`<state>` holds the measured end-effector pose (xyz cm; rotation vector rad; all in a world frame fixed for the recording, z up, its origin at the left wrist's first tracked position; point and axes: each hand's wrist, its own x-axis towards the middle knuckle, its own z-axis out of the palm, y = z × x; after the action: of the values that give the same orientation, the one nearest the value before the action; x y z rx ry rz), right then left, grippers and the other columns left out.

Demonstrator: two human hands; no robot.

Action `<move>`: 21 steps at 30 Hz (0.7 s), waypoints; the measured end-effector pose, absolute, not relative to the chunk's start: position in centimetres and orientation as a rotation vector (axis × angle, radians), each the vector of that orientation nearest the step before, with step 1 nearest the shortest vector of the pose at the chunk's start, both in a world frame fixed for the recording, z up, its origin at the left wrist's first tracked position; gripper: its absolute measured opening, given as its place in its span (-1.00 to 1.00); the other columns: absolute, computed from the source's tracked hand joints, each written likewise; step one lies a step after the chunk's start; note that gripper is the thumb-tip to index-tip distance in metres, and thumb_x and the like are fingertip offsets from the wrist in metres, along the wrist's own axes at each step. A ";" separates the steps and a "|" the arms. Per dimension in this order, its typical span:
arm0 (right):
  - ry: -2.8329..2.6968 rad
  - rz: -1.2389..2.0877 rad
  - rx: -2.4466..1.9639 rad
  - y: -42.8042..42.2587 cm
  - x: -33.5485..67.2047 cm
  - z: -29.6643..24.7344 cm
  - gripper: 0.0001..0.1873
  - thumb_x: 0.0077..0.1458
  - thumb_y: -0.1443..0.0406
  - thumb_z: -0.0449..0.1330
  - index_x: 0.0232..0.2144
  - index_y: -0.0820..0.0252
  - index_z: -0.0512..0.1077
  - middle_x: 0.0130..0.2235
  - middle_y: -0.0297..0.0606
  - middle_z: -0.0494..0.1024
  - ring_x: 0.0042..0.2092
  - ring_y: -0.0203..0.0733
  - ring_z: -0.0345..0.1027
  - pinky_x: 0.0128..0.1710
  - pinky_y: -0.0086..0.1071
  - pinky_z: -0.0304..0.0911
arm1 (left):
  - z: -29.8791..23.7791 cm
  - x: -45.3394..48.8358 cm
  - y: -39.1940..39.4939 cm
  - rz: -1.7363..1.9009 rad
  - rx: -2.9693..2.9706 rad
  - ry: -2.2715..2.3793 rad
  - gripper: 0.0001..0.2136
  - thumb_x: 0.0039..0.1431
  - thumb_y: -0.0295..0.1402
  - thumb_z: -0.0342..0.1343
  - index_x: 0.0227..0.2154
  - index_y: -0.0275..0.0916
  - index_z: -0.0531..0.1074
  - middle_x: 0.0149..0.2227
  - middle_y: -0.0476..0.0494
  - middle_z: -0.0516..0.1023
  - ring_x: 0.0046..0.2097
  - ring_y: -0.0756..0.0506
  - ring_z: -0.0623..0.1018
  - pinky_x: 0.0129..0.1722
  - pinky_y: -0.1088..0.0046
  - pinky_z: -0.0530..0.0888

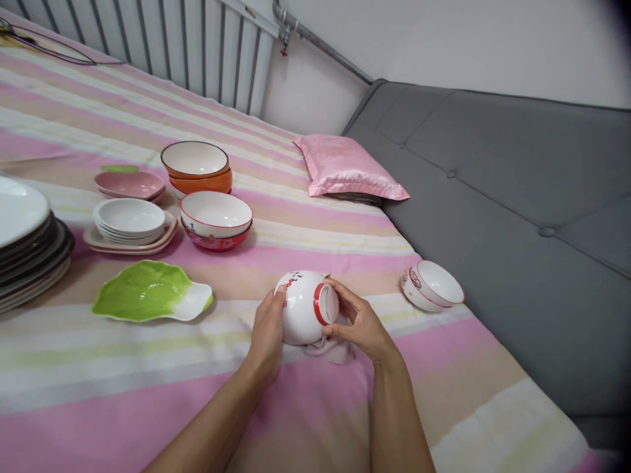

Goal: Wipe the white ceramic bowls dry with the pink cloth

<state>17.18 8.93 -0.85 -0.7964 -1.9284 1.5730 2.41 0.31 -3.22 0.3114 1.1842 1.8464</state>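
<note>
A white bowl with red markings (302,307) is held on its side just above the striped bedsheet (148,394), its red-ringed foot turned to the right. My left hand (269,335) grips the bowl's left side with curled fingers. My right hand (355,322) is closed on a pale pink cloth (335,349) and presses against the bowl's foot. The cloth bunches under the bowl and hand.
Two nested white-and-red bowls (434,286) lie tilted at the right. A green leaf-shaped dish (150,291), stacked bowls (215,220), orange bowls (196,165), white saucers (129,223), a pink dish (129,184) and a pile of plates (24,243) sit left. A pink pillow (345,167) and grey sofa (517,217) lie beyond.
</note>
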 end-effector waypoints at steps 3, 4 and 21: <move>-1.912 1.583 -0.797 9.0 17.2 -1.0 -0.15 -0.30 0.30 0.47 0.10 -0.03 0.34 0.28 -0.28 0.18 0.29 -0.01 0.03 0.26 -0.15 0.01 | -3.5 2.4 0.4 1.860 0.302 1.190 -0.58 0.10 -0.07 0.07 -0.09 -0.26 0.50 -0.16 -0.17 0.60 -0.20 -0.15 0.54 -0.24 0.44 0.42; -1.906 1.584 -0.798 9.1 17.2 -1.0 -0.15 -0.30 0.30 0.47 0.11 -0.04 0.34 0.28 -0.28 0.18 0.29 -0.01 0.03 0.26 -0.14 0.01 | -3.6 2.4 0.4 1.863 0.294 1.184 -0.58 0.10 -0.08 0.07 -0.09 -0.25 0.50 -0.16 -0.17 0.60 -0.20 -0.15 0.55 -0.24 0.44 0.42; -1.801 1.524 -1.066 9.3 17.0 -0.8 -0.42 -0.30 0.24 0.45 -0.11 0.10 0.54 0.08 -0.15 0.45 0.05 0.07 0.36 -0.06 -0.18 0.36 | -4.6 2.1 1.1 1.903 0.199 1.174 -0.60 0.11 -0.09 0.07 -0.09 -0.23 0.50 -0.04 -0.19 0.55 0.04 -0.20 0.45 0.02 0.30 0.34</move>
<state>17.01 9.26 -0.83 -1.0658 -1.8009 1.5236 2.11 1.06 -4.55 0.1992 1.1736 1.9034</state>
